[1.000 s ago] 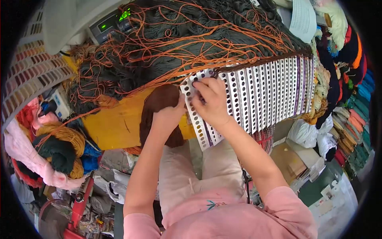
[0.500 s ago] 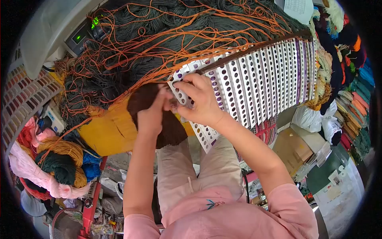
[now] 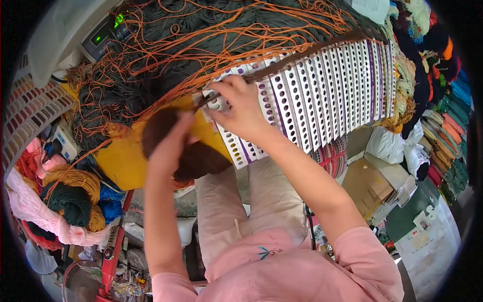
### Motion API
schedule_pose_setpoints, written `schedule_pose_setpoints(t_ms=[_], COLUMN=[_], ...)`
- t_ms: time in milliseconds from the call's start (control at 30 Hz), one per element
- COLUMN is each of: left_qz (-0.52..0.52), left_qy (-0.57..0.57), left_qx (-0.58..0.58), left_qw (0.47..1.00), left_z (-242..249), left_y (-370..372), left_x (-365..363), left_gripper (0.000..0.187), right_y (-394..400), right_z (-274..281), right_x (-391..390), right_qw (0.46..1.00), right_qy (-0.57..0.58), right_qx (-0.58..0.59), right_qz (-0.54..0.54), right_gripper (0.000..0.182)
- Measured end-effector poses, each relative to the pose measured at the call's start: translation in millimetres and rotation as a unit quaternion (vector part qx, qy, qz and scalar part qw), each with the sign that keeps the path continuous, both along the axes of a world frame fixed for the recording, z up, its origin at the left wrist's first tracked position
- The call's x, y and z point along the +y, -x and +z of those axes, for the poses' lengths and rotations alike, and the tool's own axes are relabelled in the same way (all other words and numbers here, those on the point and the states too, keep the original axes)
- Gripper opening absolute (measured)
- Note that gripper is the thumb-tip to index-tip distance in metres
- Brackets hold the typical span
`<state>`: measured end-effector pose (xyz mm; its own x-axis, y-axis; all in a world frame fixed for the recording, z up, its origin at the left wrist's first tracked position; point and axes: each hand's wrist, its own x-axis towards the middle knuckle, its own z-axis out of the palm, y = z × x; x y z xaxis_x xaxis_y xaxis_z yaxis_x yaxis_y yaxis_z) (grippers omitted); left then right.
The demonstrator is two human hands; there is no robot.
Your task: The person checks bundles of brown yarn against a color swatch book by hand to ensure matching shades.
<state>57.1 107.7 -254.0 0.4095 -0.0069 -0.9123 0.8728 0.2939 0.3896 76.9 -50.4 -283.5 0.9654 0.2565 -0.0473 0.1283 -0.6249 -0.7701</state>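
Note:
My right hand grips the left end of a white card with round holes, fingers on its upper edge and thumb lower down. Overlapping rows of these cards fan out to the right, dark colours showing in their holes. My left hand, smeared by motion, is closed on dark brown yarn. From it a brown strand runs up to the card's end by my right fingertips. Under the yarn lies a yellow-brown board. Another brown bundle stretches along the cards' top edge.
Dark green yarn with loose orange strands heaps beyond the cards. A device with a green display stands upper left. Coloured skeins lie at left, above a red-framed fan. At right are a cardboard box and stacked yarns.
My left hand has moved left and down with the brown yarn, drawing a strand out from the card's end. My right hand has shifted slightly left and up with the card.

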Motion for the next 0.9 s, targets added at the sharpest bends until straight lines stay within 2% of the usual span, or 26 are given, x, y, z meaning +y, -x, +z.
schedule_pose_setpoints(t_ms=[67,100,133,200,233,300,333,367,400,433,467,500,567,600,633,667,700,733,767,833,867,900], left_qz=[0.026,0.133,0.125,0.180,0.258,0.369,0.474,0.458,0.462,0.443,0.334,0.266,0.249,0.233,0.252,0.315,0.251,0.233,0.253,0.238,0.184,0.179], left_qy=[0.004,0.047,0.051,0.050,-0.015,0.141,0.188,-0.079,-0.091,-0.233,-0.107,-0.162,0.006,0.082,0.087,0.404,0.308,0.302,0.300,0.299,0.296,0.309], left_qx=[0.010,0.033,0.010,-0.057,-0.088,-0.191,-0.187,-0.189,-0.184,-0.119,-0.196,-0.169,-0.100,-0.139,-0.172,-0.226,-0.232,-0.261,-0.259,-0.284,-0.310,-0.329], left_qw=[1.000,0.989,0.991,0.981,0.962,0.898,0.839,0.865,0.863,0.858,0.916,0.935,0.963,0.959,0.948,0.828,0.888,0.887,0.883,0.879,0.885,0.874], left_z=[17,21,32,62,80,98,81,81,116,157,138,154,156,168,158,151,160,166,174,183,177,182], left_y=[18,30,39,53,51,57,85,99,84,46,98,99,116,110,124,124,124,118,114,110,114,115], left_x=[58,90,121,164,167,200,265,291,246,165,208,166,115,83,70,56,49,40,33,21,23,23], left_gripper=[0.019,0.020,0.021,0.022,0.020,0.013,0.014,0.021,0.035,0.038,0.033,0.029,0.024,0.026,0.031,0.036,0.039,0.042,0.043,0.051,0.054,0.055], right_y=[-1,0,1,-3,-3,-4,-4,-4,-3,-4,-5,-2,7,14,21,27,33,39,48,58,64,66], right_z=[-1,-2,-1,-2,-1,-1,0,2,1,4,16,28,59,75,92,114,140,161,175,216,231,241], right_x=[6,7,9,9,8,8,8,9,7,4,0,-2,-5,-3,-1,3,9,15,21,37,46,48], right_qw=[0.998,0.997,0.995,0.997,0.997,0.997,0.997,0.995,0.996,0.996,0.996,0.996,0.994,0.992,0.989,0.982,0.972,0.960,0.957,0.890,0.864,0.851], right_qy=[0.053,0.075,0.096,0.083,0.073,0.076,0.079,0.091,0.082,0.076,0.046,0.024,-0.011,-0.031,-0.052,-0.097,-0.123,-0.145,-0.175,-0.277,-0.310,-0.316], right_qx=[0.012,0.000,-0.011,-0.003,-0.002,0.002,0.008,0.014,0.014,0.012,0.061,0.064,0.084,0.099,0.116,0.137,0.184,0.231,0.217,0.357,0.394,0.416], right_qz=[0.010,0.005,0.000,0.010,0.005,0.009,0.012,0.020,0.029,0.037,0.045,0.052,0.068,0.075,0.081,0.084,0.073,0.063,0.077,0.055,0.050,0.055], right_gripper=[0.040,0.040,0.040,0.039,0.039,0.040,0.040,0.043,0.044,0.046,0.046,0.045,0.037,0.031,0.025,0.011,0.009,0.009,0.010,0.008,0.007,0.006])
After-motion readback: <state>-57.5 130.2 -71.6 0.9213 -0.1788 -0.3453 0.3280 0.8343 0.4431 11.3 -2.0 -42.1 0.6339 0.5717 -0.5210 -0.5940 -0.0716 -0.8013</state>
